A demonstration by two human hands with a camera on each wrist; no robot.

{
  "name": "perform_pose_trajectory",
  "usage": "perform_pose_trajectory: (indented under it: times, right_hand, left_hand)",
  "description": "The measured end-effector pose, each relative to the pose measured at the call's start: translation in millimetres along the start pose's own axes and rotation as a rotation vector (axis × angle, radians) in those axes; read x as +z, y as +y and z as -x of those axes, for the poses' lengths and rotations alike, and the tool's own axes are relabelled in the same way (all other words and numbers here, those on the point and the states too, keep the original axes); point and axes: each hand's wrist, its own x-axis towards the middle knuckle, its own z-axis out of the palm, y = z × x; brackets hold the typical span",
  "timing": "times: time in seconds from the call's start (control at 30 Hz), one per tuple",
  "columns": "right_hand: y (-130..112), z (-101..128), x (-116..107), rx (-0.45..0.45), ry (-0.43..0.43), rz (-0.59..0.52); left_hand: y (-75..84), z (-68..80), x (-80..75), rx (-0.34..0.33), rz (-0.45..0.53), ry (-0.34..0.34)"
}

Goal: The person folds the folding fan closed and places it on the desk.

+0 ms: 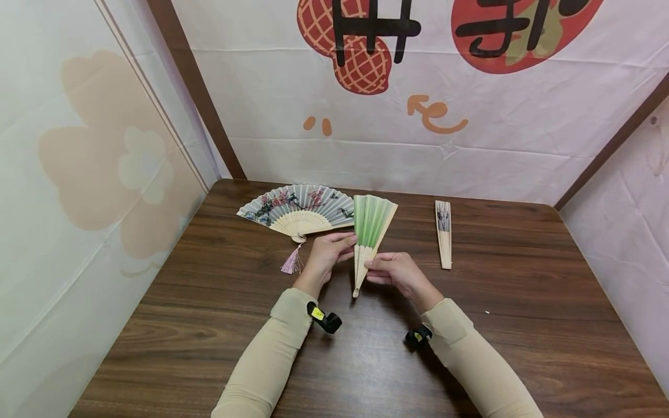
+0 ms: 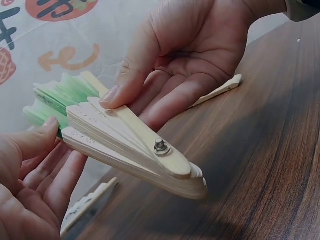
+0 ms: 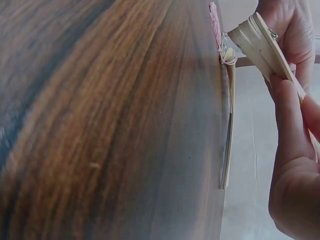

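Observation:
A green folding fan [image 1: 370, 223], partly spread, is held above the table between both hands, its riveted end pointing toward the person. My left hand [image 1: 328, 253] pinches its left edge where the green leaf meets the pale ribs. On the opposite side my right hand [image 1: 396, 271] grips the outer rib with thumb and fingers. In the left wrist view the metal rivet [image 2: 161, 146] shows on the pale ribs. Just left of the hands lies a spread fan [image 1: 300, 210] with printed flowers and a pink tassel [image 1: 291, 261].
A folded fan [image 1: 443, 235] with a dark pattern lies to the right on the brown wooden table [image 1: 522, 348]. Fabric walls [image 1: 251, 87] with printed drawings stand behind and at both sides. A tiny white scrap [image 1: 487, 313] lies near the right sleeve.

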Motion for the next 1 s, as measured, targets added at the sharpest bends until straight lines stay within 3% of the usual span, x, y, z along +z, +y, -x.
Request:
perform_pose_trajectory:
  times: [0.33,0.5,1.0]
  right_hand:
    - [1.9,-0.2,4.9,-0.015,0.087,-0.047]
    - [2.1,-1.2,5.9,-0.019,0.087,-0.036]
    - [4.3,-3.1,3.3,0.005,0.074,-0.02]
  left_hand:
    - [-2.3,-2.8,-1.2,-0.007,0.02,0.039]
    - [-3.1,-4.0,-2.1,-0.015,0.021,0.039]
    - [-4.4,-1.4,-0.2,0.007,-0.064,-0.025]
